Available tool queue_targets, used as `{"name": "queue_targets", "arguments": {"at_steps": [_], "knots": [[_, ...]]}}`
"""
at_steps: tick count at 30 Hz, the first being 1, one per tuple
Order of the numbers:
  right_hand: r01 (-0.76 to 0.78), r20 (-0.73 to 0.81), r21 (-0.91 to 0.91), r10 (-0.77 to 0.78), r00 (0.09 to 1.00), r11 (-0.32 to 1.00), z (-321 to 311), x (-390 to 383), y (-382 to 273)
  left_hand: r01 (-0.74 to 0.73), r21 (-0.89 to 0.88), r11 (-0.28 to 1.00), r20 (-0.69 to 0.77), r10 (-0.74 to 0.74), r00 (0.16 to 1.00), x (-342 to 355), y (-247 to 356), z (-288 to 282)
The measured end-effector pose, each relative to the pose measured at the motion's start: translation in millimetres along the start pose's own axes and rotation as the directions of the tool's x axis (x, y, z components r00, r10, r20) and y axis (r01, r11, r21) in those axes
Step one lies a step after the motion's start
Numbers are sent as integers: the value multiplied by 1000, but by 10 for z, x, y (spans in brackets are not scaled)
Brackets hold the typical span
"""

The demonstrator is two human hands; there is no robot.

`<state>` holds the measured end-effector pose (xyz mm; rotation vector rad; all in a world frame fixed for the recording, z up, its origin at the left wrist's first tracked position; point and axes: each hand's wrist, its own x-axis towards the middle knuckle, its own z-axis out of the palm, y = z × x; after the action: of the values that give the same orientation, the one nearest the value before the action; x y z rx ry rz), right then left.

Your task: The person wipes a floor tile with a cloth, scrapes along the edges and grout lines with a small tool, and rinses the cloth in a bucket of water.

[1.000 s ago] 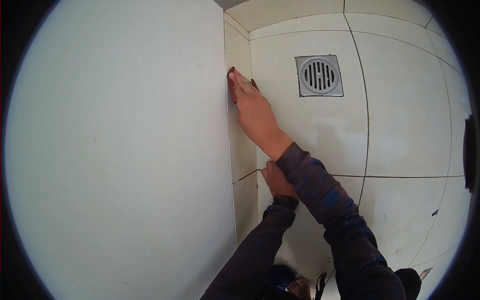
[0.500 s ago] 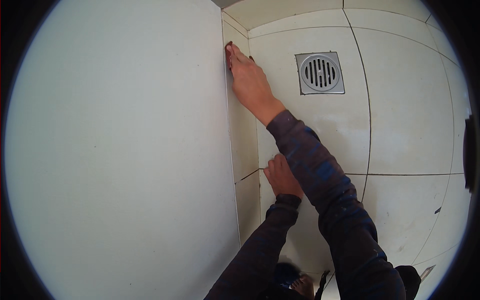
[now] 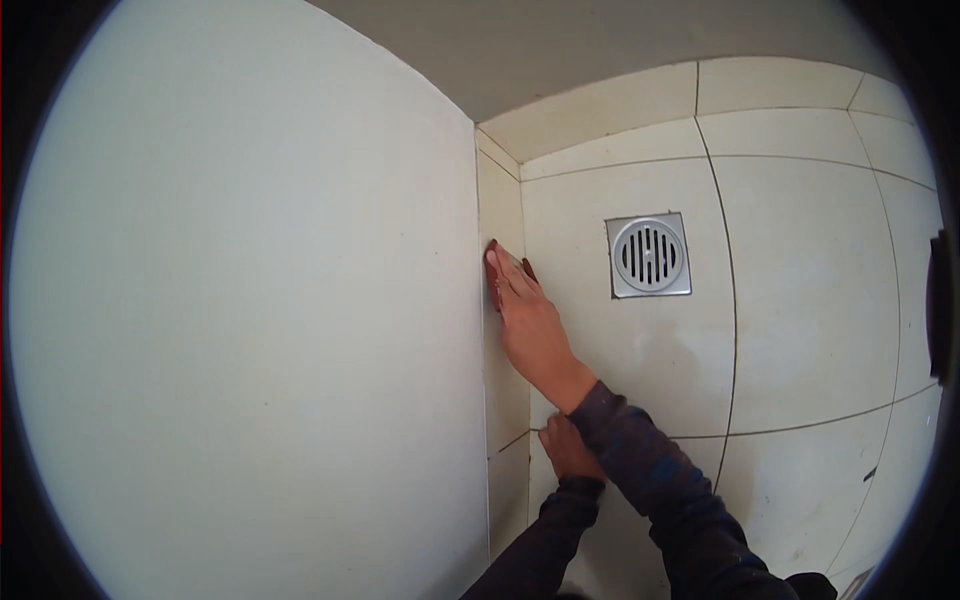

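Note:
My right hand [image 3: 532, 325] reaches forward along the left wall and presses a reddish-brown sheet, apparently sandpaper [image 3: 493, 283], against the low skirting tile [image 3: 505, 380]. The sheet's edges show on both sides of the fingers, which lie long and close together over it. Nearer to me, my left hand [image 3: 570, 448] rests on the floor tiles with its fingers curled, beside a dark joint at the foot of the skirting. My right forearm partly covers it, and its palm is hidden.
A square metal floor drain [image 3: 650, 255] lies to the right of my right hand. The tall white wall [image 3: 260, 300] stands close on the left, and a grey wall [image 3: 620, 50] closes the far side. Cream floor tiles [image 3: 810, 270] with dark joints stretch right.
The view has tipped up, showing more of the far wall. My right hand has come nearer along the skirting with the sheet, away from the corner. My left hand stays by the tile joint.

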<state>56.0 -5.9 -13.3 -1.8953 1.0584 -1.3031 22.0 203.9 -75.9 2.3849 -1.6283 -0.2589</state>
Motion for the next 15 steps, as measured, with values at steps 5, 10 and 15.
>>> {"name": "queue_targets", "arguments": {"at_steps": [5, 10, 15], "knots": [[-176, 49, 14, 175, 983, 984, -38, 112, 236, 90, -77, 993, 160, -77, 984, -102, 68, 151], [-100, 24, 17, 100, 995, 995, 18, -24, -110, 68, -77, 995, 70, -62, 996, -166, -73, 30], [-193, 8, 25, 193, 981, 981, -64, 423, 237, 89, -118, 989, 129, -74, 989, -159, 23, 212]]}}
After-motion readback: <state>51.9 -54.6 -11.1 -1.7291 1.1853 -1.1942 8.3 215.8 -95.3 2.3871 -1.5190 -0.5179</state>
